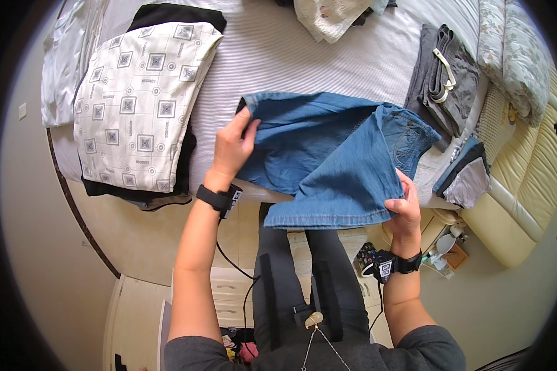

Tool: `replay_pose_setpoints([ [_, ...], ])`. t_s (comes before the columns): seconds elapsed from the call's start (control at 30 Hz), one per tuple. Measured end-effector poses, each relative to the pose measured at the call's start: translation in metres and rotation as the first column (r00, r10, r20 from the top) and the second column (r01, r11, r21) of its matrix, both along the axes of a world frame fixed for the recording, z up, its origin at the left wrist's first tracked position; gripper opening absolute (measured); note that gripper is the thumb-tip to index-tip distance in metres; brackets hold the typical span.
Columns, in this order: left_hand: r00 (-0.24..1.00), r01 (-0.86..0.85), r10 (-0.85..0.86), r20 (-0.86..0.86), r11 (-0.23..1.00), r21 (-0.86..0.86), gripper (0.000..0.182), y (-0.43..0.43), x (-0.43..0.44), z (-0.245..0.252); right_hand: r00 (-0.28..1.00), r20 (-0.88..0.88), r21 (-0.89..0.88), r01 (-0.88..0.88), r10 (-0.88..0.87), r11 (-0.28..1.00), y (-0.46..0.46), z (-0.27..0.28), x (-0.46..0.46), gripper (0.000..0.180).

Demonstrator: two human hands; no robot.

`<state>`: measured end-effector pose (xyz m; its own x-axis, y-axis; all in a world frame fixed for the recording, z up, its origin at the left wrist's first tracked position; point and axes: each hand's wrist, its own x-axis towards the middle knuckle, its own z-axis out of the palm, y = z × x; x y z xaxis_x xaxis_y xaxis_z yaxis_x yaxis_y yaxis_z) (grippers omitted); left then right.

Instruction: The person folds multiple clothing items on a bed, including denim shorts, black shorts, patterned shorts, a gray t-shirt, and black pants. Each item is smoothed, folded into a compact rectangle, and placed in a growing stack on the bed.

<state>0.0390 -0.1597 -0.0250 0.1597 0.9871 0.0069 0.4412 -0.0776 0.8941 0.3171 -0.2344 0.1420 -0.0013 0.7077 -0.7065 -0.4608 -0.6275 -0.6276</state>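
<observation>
A pair of blue denim trousers (339, 171) is spread between my hands over the near edge of the bed, one leg hem hanging past the edge. My left hand (234, 143) pinches the corner of one hem at the left. With my right hand (404, 201) I grip the denim at the lower right, close to the other hem's end. The waist end with a stitched pocket (404, 141) lies to the right, partly folded over. Black straps with small devices are around both wrists.
On the striped bedsheet (306, 60) lie a white patterned garment (134, 106) over black clothes, folded grey trousers (450, 88) with a pale belt, a small folded stack (466, 178) and a light garment (327, 18). A floral quilt (515, 60) rests at the right, by the cream padded bed frame (510, 222).
</observation>
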Motion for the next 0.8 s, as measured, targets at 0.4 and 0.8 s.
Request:
replay_pose_setpoints([
  [0.4, 0.995, 0.070, -0.054, 0.082, 0.975, -0.212, 0.088, 0.028, -0.010, -0.036, 0.954, -0.296, -0.048, -0.050, 0.034, 0.998, 0.081, -0.111, -0.060, 0.050],
  [0.8, 0.953, -0.042, 0.211, 0.216, 0.801, -0.597, 0.038, -0.070, -0.060, -0.023, 0.445, 0.895, 0.007, -0.067, 0.024, 0.998, -0.080, -0.140, 0.022, 0.037],
])
